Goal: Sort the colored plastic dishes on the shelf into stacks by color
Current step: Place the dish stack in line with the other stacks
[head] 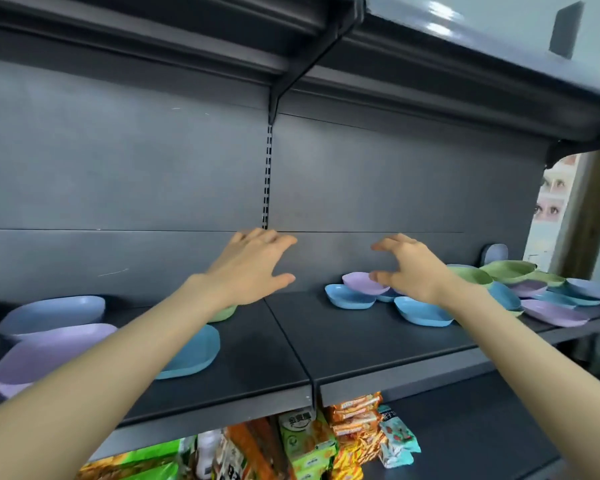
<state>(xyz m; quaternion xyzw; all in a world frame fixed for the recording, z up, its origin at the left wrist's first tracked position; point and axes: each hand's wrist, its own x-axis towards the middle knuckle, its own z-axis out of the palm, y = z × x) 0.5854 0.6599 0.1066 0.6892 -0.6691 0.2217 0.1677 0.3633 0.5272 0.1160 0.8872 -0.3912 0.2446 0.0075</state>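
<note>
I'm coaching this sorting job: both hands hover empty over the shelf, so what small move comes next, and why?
Probably lower the right hand onto the purple dish next to it and lift it. It rests on blue dishes, mixing colors; this hand is empty, as is the left hand.

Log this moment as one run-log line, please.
left hand: open, empty | right hand: open, near purple dish | shelf: colors mixed

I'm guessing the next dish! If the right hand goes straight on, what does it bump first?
Probably the purple dish propped on the blue dishes, just ahead of the right hand. Depth is unclear, so it might pass above it.
</note>
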